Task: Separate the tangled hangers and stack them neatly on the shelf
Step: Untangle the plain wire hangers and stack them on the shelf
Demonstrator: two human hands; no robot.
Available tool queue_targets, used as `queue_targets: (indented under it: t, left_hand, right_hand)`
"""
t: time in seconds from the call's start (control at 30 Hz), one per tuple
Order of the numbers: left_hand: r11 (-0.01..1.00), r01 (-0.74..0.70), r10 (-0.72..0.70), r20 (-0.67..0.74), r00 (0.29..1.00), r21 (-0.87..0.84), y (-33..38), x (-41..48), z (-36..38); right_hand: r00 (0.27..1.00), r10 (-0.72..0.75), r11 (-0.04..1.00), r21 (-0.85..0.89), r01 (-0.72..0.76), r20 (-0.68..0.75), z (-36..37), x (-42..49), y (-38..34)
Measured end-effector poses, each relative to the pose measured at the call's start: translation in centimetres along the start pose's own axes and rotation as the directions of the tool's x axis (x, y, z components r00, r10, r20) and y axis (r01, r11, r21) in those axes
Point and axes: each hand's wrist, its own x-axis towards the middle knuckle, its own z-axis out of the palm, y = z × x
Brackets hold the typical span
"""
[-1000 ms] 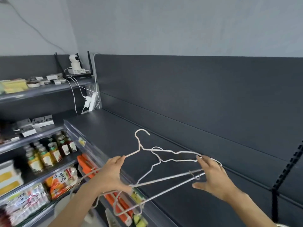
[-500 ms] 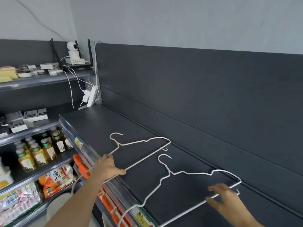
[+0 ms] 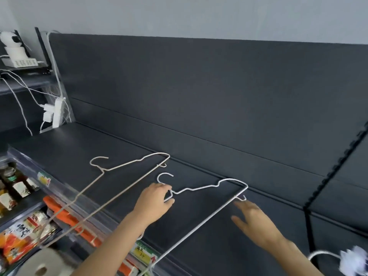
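Two white wire hangers lie apart on the dark shelf. The left hanger rests flat, its lower end sticking out past the shelf's front edge, and no hand touches it. The right hanger lies just to its right, hook pointing left. My left hand grips the right hanger's neck just below the hook. My right hand hovers with straight fingers beside the hanger's right corner, fingertips close to the small notch hook there.
The shelf's dark back panel rises behind. A white power strip with cables hangs at the back left. Bottles and snack packs fill lower shelves on the left. A price label marks the front edge.
My left hand let go of the left hanger, which now lies on the shelf, and moved right to grip the right hanger's neck. My right hand released the right hanger's bottom bar.
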Motion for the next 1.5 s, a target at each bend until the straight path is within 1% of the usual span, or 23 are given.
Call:
queue_targets:
  t: [0.13,0.3,0.43,0.63,0.87,0.97,1.1,1.2,1.27,1.33,1.37,1.43,1.5]
  left_hand:
    - [0.992,-0.112,0.113,0.021,0.993,-0.051,5.1,-0.1,1.7]
    - [0.972,-0.229,0.231,0.062,0.971,-0.044,11.2,-1.4,4.1]
    - [0.957,-0.285,0.289,0.095,0.952,-0.058,16.1,-2.9,5.7]
    - [0.927,-0.361,0.372,0.124,0.920,-0.101,25.3,-6.5,8.2]
    - [0.903,-0.415,0.428,0.144,0.892,-0.113,37.0,-11.0,12.6]
    - [0.889,-0.439,0.455,0.144,0.879,-0.126,40.5,-12.2,14.6]
    - [0.872,-0.465,0.482,0.106,0.869,-0.157,43.2,-12.5,17.0]
    - [0.865,-0.491,0.501,0.123,0.857,-0.105,44.2,-12.4,18.3]
    - [0.873,-0.483,0.487,0.134,0.863,-0.067,44.1,-11.9,19.0]
    - [0.883,-0.465,0.469,0.108,0.876,-0.066,43.8,-11.5,19.6]
    - [0.888,-0.450,0.458,0.093,0.884,-0.093,43.8,-11.3,19.7]
    - [0.886,-0.413,0.434,0.060,0.899,-0.213,43.8,-11.2,19.7]
    - [0.860,-0.409,0.431,0.006,0.902,-0.306,43.7,-10.8,19.4]
  right_hand:
    - [0.999,0.049,0.991,-0.124,-0.048,0.003,-1.0,-3.0,2.6]
    - [0.992,0.119,0.980,-0.157,-0.123,-0.038,-2.8,-7.5,6.3]
    - [0.978,0.187,0.974,-0.110,-0.196,-0.088,-4.4,-11.4,9.7]
    - [0.956,0.249,0.966,-0.037,-0.258,-0.154,-7.0,-18.7,16.1]
    - [0.934,0.327,0.944,-0.004,-0.331,-0.144,-10.4,-27.7,25.6]
    - [0.928,0.346,0.937,0.001,-0.349,-0.137,-11.3,-30.5,29.0]
    - [0.927,0.358,0.933,0.014,-0.359,-0.116,-11.8,-32.9,32.0]
    - [0.931,0.352,0.936,0.020,-0.352,-0.095,-11.6,-33.6,33.2]
    - [0.935,0.343,0.939,0.018,-0.343,-0.085,-11.3,-33.7,33.6]
    - [0.936,0.341,0.939,-0.005,-0.343,-0.081,-11.2,-33.5,33.8]
    - [0.935,0.345,0.937,-0.021,-0.348,-0.080,-11.3,-33.3,33.7]
    - [0.931,0.355,0.933,-0.035,-0.359,-0.081,-11.3,-32.7,33.6]
    - [0.929,0.360,0.932,-0.023,-0.363,-0.088,-11.5,-31.8,33.2]
